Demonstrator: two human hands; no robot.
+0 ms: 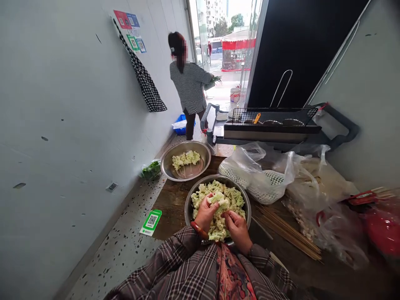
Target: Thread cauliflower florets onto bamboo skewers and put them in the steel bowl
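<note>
My left hand (204, 214) is closed round a pale cauliflower floret (220, 201) above a metal bowl (188, 208) full of cauliflower pieces (233, 196). Close beside it, to the right, my right hand (238, 231) is pinched, fingertips just below the floret; whatever it grips is hidden or too thin to make out. Farther off stands a second metal bowl (165, 166), where cauliflower on thin sticks (186, 159) lies. A bundle of bamboo skewers (290, 233) rests on the dark wooden table (175, 196), right of the near bowl.
White perforated baskets (271, 191) with plastic bags (243, 160) stand right of the bowls. A dark rack (271, 131) is behind them. Bagged greens (151, 171) lie by the left wall, a QR card (151, 222) at the table's left edge. A person (189, 83) stands near the doorway.
</note>
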